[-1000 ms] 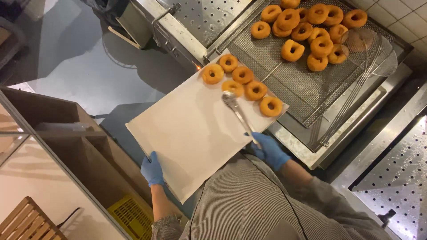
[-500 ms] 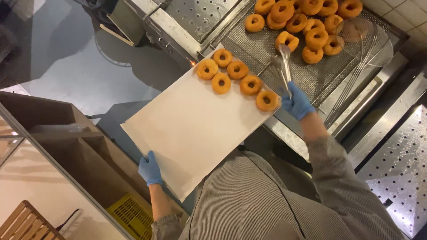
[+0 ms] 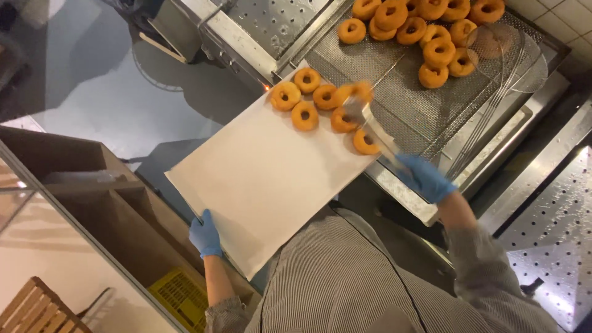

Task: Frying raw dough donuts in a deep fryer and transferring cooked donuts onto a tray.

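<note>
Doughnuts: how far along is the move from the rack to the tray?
Six doughnuts lie on the paper-lined tray, held by the left hand. The right hand holds tongs carrying a seventh doughnut over the tray. About eleven doughnuts wait on the mesh rack.

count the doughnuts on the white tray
6 lying on the tray, all at its far end. A seventh, blurred, is in the tongs above them.

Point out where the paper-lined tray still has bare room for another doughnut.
The white paper-lined tray is bare from the blue-gloved left hand up to the golden doughnuts. The far corner is crowded, with metal tongs in the gloved right hand.
</note>
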